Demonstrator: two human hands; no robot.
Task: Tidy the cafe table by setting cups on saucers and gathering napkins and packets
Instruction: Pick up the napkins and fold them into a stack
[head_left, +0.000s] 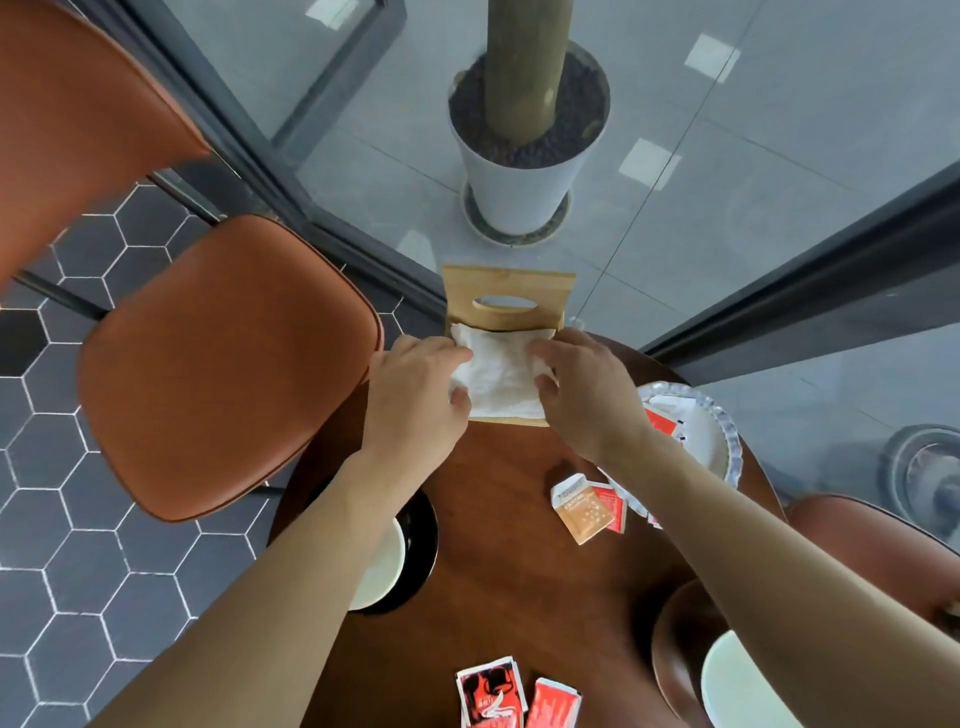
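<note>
A white napkin (498, 371) lies in the wooden napkin holder (506, 291) at the far edge of the round wooden table (498, 571). My left hand (415, 395) pinches the napkin's left edge and my right hand (582, 389) presses its right edge. Orange and red packets (587, 506) lie mid-table. More red packets (514, 696) lie at the near edge. A white cup sits on a black saucer (421, 545) under my left forearm. Another cup (737, 686) stands on a brown saucer (675, 639) at the near right.
A silver scalloped plate (722, 441) holding packets sits at the table's right. Two orange chairs (223, 364) stand to the left, another at the right edge. Beyond the glass wall stands a white planter (519, 171).
</note>
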